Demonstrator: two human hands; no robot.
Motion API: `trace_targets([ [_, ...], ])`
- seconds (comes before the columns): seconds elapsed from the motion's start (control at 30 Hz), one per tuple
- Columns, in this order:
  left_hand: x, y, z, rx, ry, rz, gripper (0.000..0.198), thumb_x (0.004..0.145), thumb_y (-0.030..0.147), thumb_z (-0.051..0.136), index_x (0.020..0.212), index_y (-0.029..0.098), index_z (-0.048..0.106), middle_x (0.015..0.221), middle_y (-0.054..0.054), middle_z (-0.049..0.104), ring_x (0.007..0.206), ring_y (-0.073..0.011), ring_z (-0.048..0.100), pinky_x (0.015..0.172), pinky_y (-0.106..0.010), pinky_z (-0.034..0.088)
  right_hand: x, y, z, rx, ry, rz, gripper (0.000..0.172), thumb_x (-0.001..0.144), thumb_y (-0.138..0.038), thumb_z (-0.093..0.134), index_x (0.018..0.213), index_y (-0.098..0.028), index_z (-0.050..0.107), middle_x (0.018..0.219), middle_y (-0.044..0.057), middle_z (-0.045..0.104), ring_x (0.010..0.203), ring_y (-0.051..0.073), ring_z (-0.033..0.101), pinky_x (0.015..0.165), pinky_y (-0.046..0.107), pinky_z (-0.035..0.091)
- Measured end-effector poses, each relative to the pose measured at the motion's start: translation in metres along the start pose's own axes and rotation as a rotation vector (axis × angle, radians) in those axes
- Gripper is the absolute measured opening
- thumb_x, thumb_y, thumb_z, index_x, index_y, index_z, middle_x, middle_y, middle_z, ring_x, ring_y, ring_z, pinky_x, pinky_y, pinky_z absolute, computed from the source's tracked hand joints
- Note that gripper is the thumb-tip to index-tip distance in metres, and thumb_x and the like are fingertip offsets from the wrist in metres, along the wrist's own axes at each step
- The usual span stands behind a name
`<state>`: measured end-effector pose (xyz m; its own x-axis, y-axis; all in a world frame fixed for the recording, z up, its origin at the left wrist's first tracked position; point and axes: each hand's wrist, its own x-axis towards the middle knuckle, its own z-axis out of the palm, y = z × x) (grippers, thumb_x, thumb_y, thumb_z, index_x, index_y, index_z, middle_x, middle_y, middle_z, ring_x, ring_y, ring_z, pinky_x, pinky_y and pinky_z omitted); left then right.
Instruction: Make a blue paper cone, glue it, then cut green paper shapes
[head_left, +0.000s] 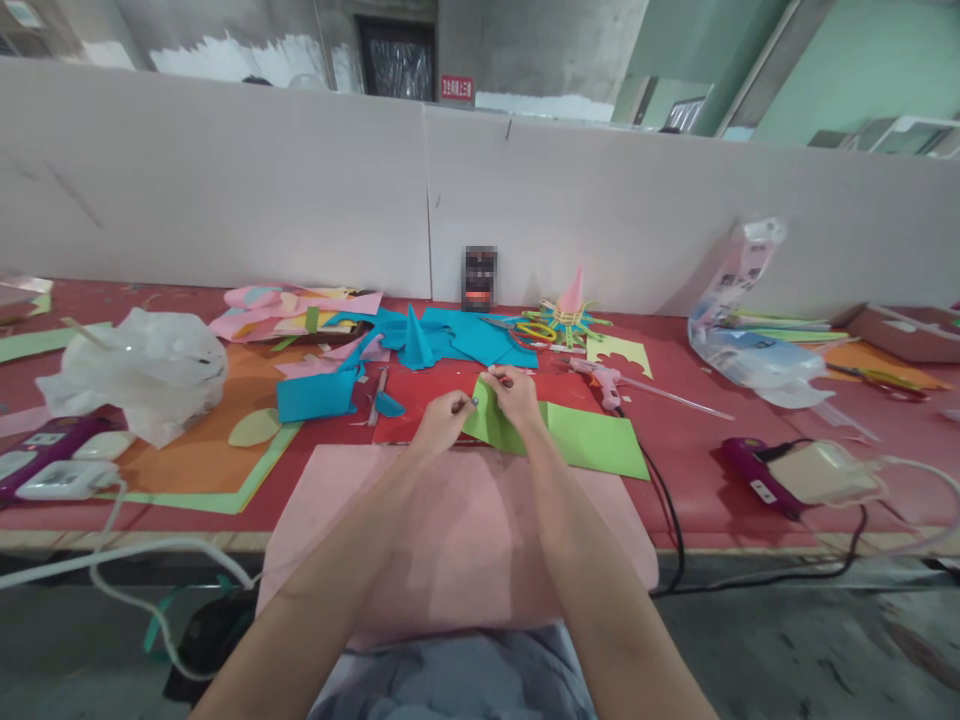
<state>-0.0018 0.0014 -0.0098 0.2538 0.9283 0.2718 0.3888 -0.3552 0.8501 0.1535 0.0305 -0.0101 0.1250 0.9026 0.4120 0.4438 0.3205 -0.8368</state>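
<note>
A long green paper [600, 438] with fold creases lies over the edge of a red sheet [405, 432], its left part raised. My right hand [514, 395] pinches the top edge of that raised part. Its left edge is next to my left hand [442, 420], whose fingers are closed together at a small dark thing too small to name. Below both forearms spreads a pink cloth [465, 540]. Behind the hands are a blue paper cone [417, 340], blue sheets [469, 335] and yellow-handled scissors [536, 331].
A pink glue gun [606, 382] with a black cord lies to the right. Beyond it are a power strip [761, 480] and a plastic package [750, 340]. A crumpled plastic bag [146, 365] sits at the left. A phone [479, 278] leans against the white partition [300, 190].
</note>
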Motion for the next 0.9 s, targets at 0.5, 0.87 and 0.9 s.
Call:
trace_targets([
  [0.5,0.0024,-0.0002,0.0027,-0.231,0.030,-0.144,0.032,0.078,0.042,0.039,0.069,0.016,0.055,0.068,-0.003,0.058,0.068,-0.0159,0.052,0.062,-0.025,0.038,0.0010,0.0019,0.0002,0.022,0.005,0.026,0.035,0.071,-0.052,0.053,0.075,-0.019,0.063,0.082,0.004,0.067,0.075,0.016,0.059,0.072,0.028,0.044],
  [0.87,0.0000,-0.0006,0.0013,-0.014,0.027,-0.058,0.023,0.074,0.037,0.048,0.062,0.017,0.048,0.058,0.003,0.048,0.056,-0.0100,0.044,0.056,-0.022,0.032,0.0003,0.0017,0.0008,-0.013,-0.001,-0.018,0.032,0.072,-0.049,0.053,0.073,-0.019,0.063,0.080,0.004,0.066,0.072,0.016,0.058,0.069,0.028,0.043],
  [0.9,0.0005,-0.0017,0.0020,-0.008,0.023,-0.052,0.022,0.075,0.036,0.048,0.063,0.017,0.048,0.059,0.003,0.048,0.056,-0.0101,0.044,0.056,-0.022,0.032,0.0006,0.0021,0.0008,-0.021,-0.001,-0.014,0.031,0.072,-0.049,0.053,0.072,-0.019,0.063,0.080,0.004,0.066,0.071,0.016,0.058,0.069,0.028,0.043],
])
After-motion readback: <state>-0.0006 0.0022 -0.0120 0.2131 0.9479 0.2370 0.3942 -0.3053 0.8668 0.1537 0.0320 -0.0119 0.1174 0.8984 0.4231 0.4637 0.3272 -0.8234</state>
